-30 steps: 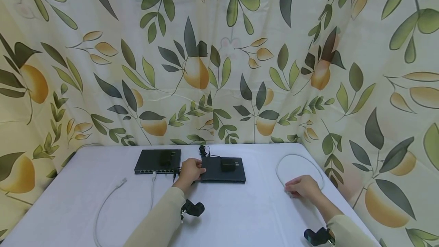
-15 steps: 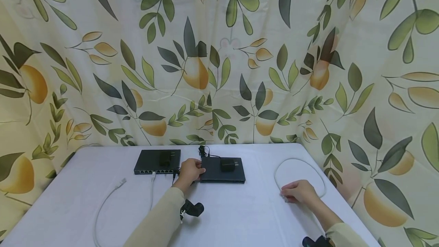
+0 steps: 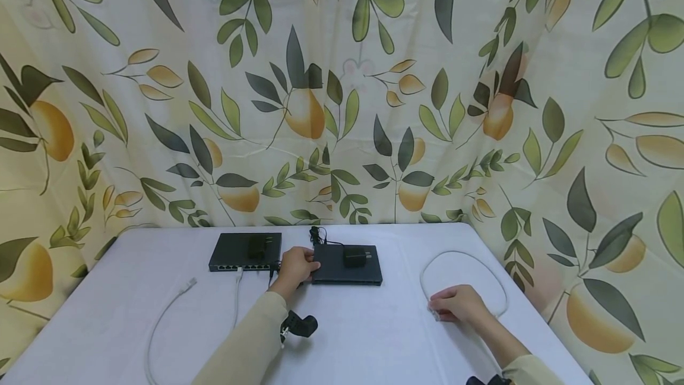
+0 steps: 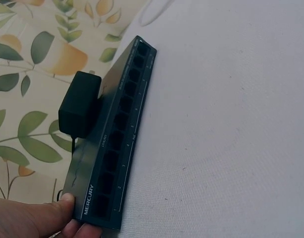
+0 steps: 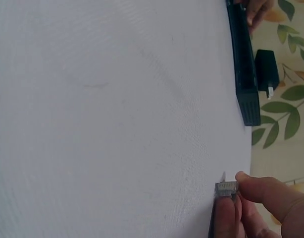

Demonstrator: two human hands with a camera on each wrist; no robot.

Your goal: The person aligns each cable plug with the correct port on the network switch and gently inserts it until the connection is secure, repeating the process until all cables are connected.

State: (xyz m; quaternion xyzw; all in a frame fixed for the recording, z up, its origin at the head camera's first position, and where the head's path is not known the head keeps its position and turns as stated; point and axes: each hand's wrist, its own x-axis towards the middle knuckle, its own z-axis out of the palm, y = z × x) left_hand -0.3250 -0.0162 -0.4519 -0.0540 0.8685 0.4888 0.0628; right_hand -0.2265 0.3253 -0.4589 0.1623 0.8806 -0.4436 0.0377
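Observation:
My left hand (image 3: 294, 267) grips the left end of a black network switch (image 3: 333, 272), with the thumb on its top edge. In the left wrist view, the switch's front shows a row of ports (image 4: 120, 120) and the word MERCURY. A black power adapter (image 3: 354, 257) lies on top of it. To the right, my right hand (image 3: 461, 303) pinches the clear plug (image 5: 227, 188) of a white Ethernet cable (image 3: 454, 252) between thumb and fingers, low over the table. The cable loops behind the hand. Between plug and switch there is a gap.
A second black switch (image 3: 227, 249) stands at the left, carrying another adapter (image 3: 257, 247); a white cable (image 3: 237, 299) is plugged into its front. Another white cable (image 3: 155, 331) lies farther left with its plug loose. A leaf-patterned curtain (image 3: 342, 88) hangs behind the white table.
My right hand has moved left and a little nearer to me with the plug, and the cable loop has shifted along. The left hand and the switch stay in place.

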